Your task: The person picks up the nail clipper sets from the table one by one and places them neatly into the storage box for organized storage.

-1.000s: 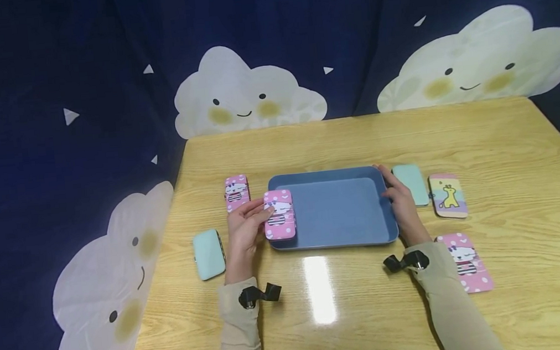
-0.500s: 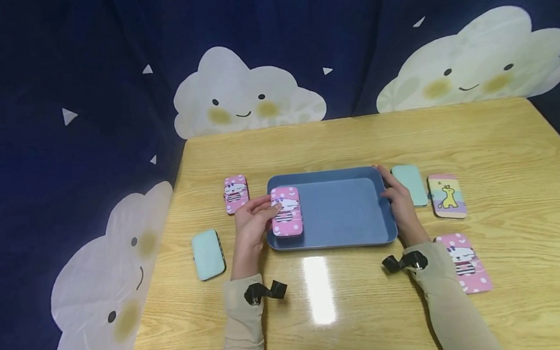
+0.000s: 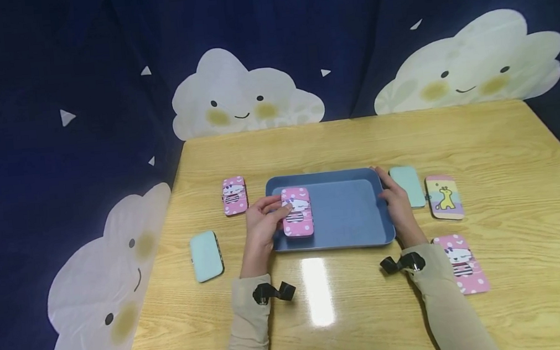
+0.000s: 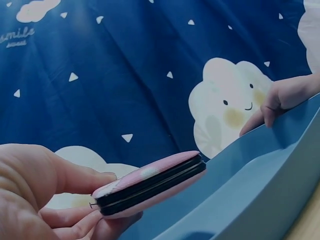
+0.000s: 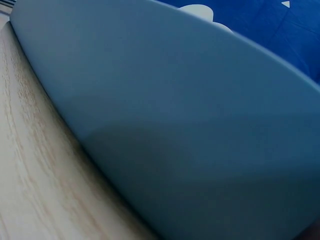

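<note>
Beside a mint case (image 3: 408,185), the right grip (image 3: 399,208) clasps a tray (image 3: 347,211), the left grip (image 3: 261,224) a pink case (image 3: 299,215).

**Wooden table before me, with contents**

One table (image 3: 308,150), light wood grain, near left corner rounded, a bright streak of reflected light on its surface on my side of the tray. Lying directly on it:

- One blue tray (image 3: 348,213), rectangular, shallow, raised walls, rounded corners, long side towards me.
- To my left, two: a small pink case (image 3: 234,195) printed with a white animal figure, further off; a mint case (image 3: 206,256), nearer me, slightly turned.
- To my right, three: a pale green case (image 3: 407,186), just beside the tray; a pastel-banded giraffe case (image 3: 445,198), next to it; a larger pink case (image 3: 462,264), nearest me, partly hidden.
</note>
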The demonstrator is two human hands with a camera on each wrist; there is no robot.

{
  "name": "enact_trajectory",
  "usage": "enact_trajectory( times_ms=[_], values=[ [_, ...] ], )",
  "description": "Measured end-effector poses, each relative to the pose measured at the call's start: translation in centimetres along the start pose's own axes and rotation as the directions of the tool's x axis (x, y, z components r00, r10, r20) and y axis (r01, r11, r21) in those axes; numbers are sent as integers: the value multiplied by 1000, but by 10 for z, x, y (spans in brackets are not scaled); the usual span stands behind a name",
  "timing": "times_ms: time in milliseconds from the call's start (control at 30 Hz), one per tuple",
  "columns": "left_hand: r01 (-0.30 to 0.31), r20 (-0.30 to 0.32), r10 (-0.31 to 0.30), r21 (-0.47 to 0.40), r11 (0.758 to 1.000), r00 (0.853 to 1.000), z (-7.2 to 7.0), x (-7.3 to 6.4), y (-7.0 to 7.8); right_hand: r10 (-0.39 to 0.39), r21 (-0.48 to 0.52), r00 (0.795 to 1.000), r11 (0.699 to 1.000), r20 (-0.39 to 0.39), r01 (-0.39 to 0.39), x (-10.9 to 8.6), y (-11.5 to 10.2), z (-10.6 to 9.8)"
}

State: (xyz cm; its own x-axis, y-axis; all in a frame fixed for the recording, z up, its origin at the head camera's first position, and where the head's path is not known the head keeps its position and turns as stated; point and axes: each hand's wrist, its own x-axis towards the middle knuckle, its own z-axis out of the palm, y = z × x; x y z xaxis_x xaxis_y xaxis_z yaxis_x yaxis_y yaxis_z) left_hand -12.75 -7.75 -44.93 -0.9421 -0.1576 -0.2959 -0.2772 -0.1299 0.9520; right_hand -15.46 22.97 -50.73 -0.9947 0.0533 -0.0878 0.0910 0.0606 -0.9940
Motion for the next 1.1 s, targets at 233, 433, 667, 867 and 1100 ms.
enact_trajectory(
  times_ms=[233,433,667,867,1100],
  values=[
    [-14,21,14,-10,1000,1000,8,0,-2,9,26,1000,1000,9,-9,1,0,-1],
    [-19,32,19,-3,1000,999,11,0,-4,10,21,1000,1000,5,-11,1,0,0],
    [-18,40,18,15,1000,999,15,-1,-6,3,10,1000,1000,1,-3,1,0,0],
    [-11,51,10,20,1000,999,20,2,-7,-1,15,1000,1000,10,0,1,0,0],
    [-7,55,6,7,1000,998,26,5,-11,5,25,1000,1000,17,-5,0,0,0]
  ],
)
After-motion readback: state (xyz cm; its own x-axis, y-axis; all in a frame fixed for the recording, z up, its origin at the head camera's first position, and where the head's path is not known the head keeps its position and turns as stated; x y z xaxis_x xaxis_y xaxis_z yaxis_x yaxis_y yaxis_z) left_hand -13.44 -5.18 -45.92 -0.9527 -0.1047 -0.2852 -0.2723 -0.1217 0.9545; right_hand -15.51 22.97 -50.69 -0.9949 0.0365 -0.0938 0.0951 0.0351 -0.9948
